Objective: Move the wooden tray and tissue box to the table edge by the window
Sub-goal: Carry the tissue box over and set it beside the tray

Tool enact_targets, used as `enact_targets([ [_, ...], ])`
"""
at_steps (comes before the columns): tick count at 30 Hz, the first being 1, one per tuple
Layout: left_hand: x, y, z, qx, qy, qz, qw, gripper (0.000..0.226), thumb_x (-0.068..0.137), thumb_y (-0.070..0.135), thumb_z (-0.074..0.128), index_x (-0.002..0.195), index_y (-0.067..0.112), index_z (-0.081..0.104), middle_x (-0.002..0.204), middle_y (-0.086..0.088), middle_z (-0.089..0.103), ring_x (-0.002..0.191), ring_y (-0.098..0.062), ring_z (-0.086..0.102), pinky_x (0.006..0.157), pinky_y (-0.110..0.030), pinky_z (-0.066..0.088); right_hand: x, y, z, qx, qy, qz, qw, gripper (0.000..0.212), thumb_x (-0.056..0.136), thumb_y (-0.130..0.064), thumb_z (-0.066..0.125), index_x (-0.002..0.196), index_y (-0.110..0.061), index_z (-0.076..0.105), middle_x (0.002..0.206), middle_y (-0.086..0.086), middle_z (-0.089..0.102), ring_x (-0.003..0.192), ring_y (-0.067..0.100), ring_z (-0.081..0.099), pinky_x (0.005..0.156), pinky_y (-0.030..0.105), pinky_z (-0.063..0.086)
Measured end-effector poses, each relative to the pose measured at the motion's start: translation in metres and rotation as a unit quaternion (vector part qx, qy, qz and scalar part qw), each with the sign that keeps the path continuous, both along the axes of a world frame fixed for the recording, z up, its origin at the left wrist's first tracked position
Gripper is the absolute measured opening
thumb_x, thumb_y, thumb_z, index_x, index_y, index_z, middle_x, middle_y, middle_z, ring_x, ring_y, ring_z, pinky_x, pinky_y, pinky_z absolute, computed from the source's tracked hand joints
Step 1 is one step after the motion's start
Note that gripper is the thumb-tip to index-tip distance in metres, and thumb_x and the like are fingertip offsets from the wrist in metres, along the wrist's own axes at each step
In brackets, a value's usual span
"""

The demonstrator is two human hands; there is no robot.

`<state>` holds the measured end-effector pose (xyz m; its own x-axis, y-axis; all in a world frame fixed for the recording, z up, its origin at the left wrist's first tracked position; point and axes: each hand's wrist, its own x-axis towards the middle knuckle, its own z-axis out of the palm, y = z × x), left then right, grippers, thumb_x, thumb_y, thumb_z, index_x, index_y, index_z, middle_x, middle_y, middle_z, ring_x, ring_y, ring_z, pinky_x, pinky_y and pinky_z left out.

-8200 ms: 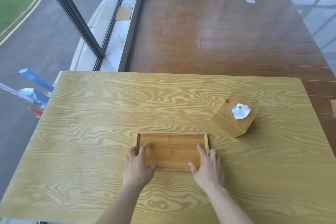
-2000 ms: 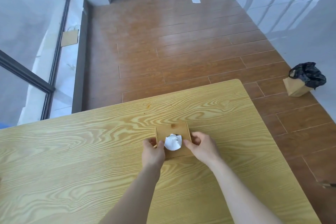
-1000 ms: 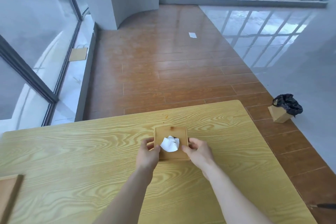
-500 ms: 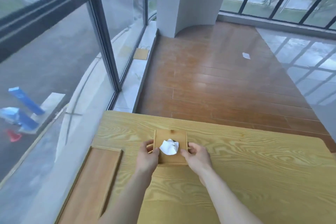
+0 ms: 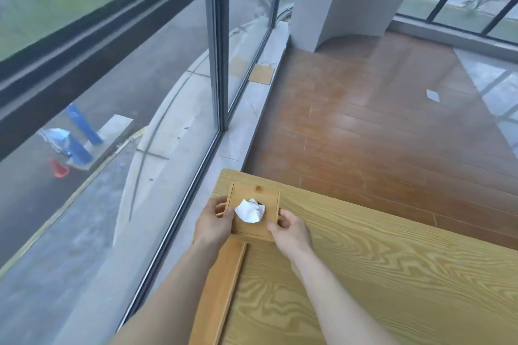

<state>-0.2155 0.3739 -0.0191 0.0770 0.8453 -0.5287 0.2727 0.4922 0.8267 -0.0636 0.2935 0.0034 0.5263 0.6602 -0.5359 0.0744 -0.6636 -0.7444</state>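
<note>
Both hands clasp the tissue box (image 5: 253,211) from opposite sides — the left hand (image 5: 214,223) with its thumb on the top and fingers down the window-side face, the right hand (image 5: 290,231) pinching the other side. The box sits squarely between them at the table's (image 5: 392,274) corner nearest the window (image 5: 112,92). It looks like a stiff, light wooden shell with smooth faces, so a two-sided squeeze low on the walls seems safest — the soft tissue (image 5: 250,210) on top offers no hold. The wooden tray (image 5: 221,294) lies along the window edge, just behind the box.
</note>
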Motion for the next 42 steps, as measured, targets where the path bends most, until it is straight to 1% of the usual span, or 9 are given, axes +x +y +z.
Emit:
enact_targets([
  [3,-0.007,0.02,-0.01,-0.004,0.0,0.001,1.0,0.029,0.096,0.024,0.06,0.125,0.033,0.062,0.121,0.005,0.067,0.106,-0.016,0.065,0.09,-0.037,0.055,-0.006,0.021,-0.009,0.002,-0.005,0.003,1.0,0.017,0.088,-0.024,0.069,0.087,-0.041,0.066,0.082,-0.016,0.064,0.08,0.011,0.063,0.067,0.02,0.047],
  [6,-0.009,0.036,-0.016,0.0,-0.004,-0.004,1.0,0.034,0.098,0.023,0.058,0.13,0.031,0.061,0.12,0.006,0.067,0.104,-0.011,0.064,0.077,-0.028,0.052,-0.01,0.035,-0.018,-0.002,0.003,0.008,1.0,0.024,0.086,-0.018,0.066,0.102,-0.034,0.073,0.09,-0.01,0.072,0.089,0.016,0.068,0.074,0.026,0.05],
  [9,-0.012,0.047,-0.024,0.003,-0.006,-0.011,1.0,0.035,0.099,0.022,0.056,0.131,0.032,0.061,0.12,0.007,0.066,0.1,-0.006,0.063,0.071,-0.023,0.049,-0.012,0.045,-0.027,0.003,0.009,0.017,1.0,0.026,0.087,-0.015,0.066,0.105,-0.033,0.073,0.09,-0.009,0.073,0.083,0.011,0.068,0.068,0.021,0.048],
  [14,-0.016,0.057,-0.04,0.0,-0.012,-0.017,1.0,0.045,0.099,0.012,0.046,0.136,0.034,0.059,0.127,0.01,0.065,0.112,-0.011,0.062,0.086,-0.028,0.051,-0.019,0.054,-0.039,0.03,0.035,0.019,0.999,0.037,0.093,-0.01,0.062,0.098,-0.046,0.068,0.084,-0.023,0.07,0.075,-0.011,0.062,0.064,0.009,0.045],
  [18,-0.019,0.058,-0.048,-0.001,-0.015,-0.024,1.0,0.049,0.099,0.01,0.045,0.138,0.035,0.057,0.131,0.013,0.065,0.116,-0.009,0.061,0.094,-0.031,0.052,-0.022,0.055,-0.045,0.035,0.058,0.03,0.997,0.048,0.096,-0.006,0.062,0.137,-0.031,0.059,0.109,-0.02,0.066,0.086,-0.017,0.058,0.071,0.006,0.045],
  [20,-0.021,0.055,-0.05,0.011,-0.011,-0.029,0.999,0.05,0.1,0.009,0.044,0.143,0.033,0.053,0.135,0.012,0.062,0.122,-0.01,0.059,0.101,-0.033,0.049,-0.021,0.055,-0.045,0.028,0.055,0.035,0.997,0.056,0.095,-0.005,0.063,0.145,-0.026,0.05,0.121,-0.011,0.062,0.095,-0.007,0.058,0.085,0.009,0.044],
  [23,-0.021,0.049,-0.049,0.054,0.006,-0.044,0.998,0.053,0.099,0.012,0.051,0.148,0.031,0.044,0.138,0.013,0.058,0.121,-0.003,0.057,0.102,-0.029,0.046,-0.021,0.054,-0.051,0.006,-0.005,0.069,0.998,0.07,0.089,-0.013,0.073,0.151,-0.026,0.043,0.132,-0.005,0.061,0.104,0.007,0.065,0.097,0.025,0.05],
  [29,-0.018,0.038,-0.051,0.153,0.112,-0.142,0.972,0.082,0.084,0.021,0.077,0.154,0.028,0.033,0.141,0.02,0.039,0.122,0.007,0.038,0.099,-0.019,0.032,-0.028,0.051,-0.064,0.002,-0.22,0.149,0.964,0.079,0.078,-0.029,0.084,0.147,-0.032,0.046,0.11,-0.01,0.068,0.093,0.014,0.069,0.088,0.036,0.058],
  [42,-0.006,0.079,-0.052,0.149,0.131,-0.14,0.97,0.083,0.085,0.019,0.078,0.154,0.029,0.035,0.153,0.007,0.044,0.138,-0.012,0.044,0.103,-0.022,0.032,-0.024,0.081,-0.06,-0.017,-0.277,0.17,0.946,0.066,0.088,-0.032,0.075,0.148,-0.025,0.047,0.105,0.003,0.075,0.099,0.026,0.07,0.085,0.039,0.058],
])
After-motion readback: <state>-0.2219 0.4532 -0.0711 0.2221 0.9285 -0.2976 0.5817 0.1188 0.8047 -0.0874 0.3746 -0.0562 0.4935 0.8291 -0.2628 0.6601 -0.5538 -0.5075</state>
